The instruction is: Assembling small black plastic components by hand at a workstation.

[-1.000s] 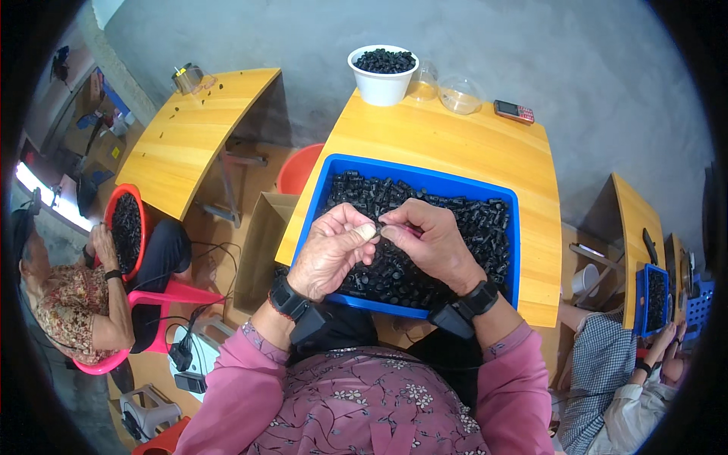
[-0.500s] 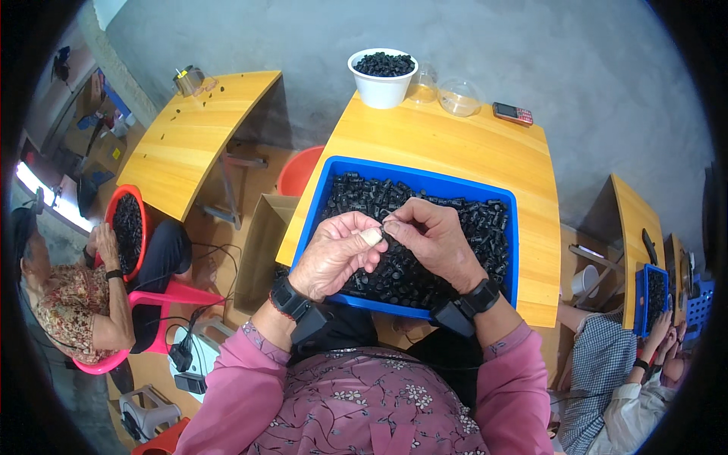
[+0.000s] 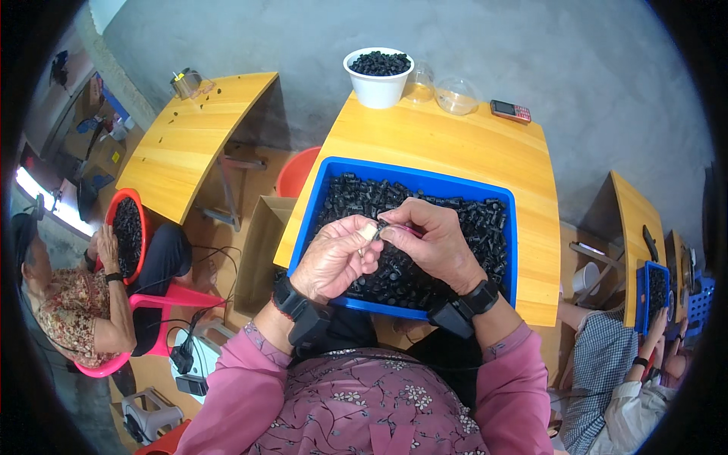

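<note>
The tray [image 3: 511,235] looks like smooth plastic, and the small pieces [image 3: 417,287] in it like glossy plastic. The table [image 3: 455,144] shows smooth wood grain; the sleeves [image 3: 235,390] are matt cloth.

Beyond my yellow wood-grain table [image 3: 531,205], a plain grey wall [image 3: 485,45] spans the far side, with a similar left-hand table [image 3: 201,125] near it and a right-hand table [image 3: 623,208] over to my right. On my left, a pink chair [image 3: 189,294] and, nearer, a grey stool [image 3: 155,413] stand on the brown floor [image 3: 152,371]. A bright white strip of light [image 3: 35,186] glows at the far left; I can't tell its source.
</note>
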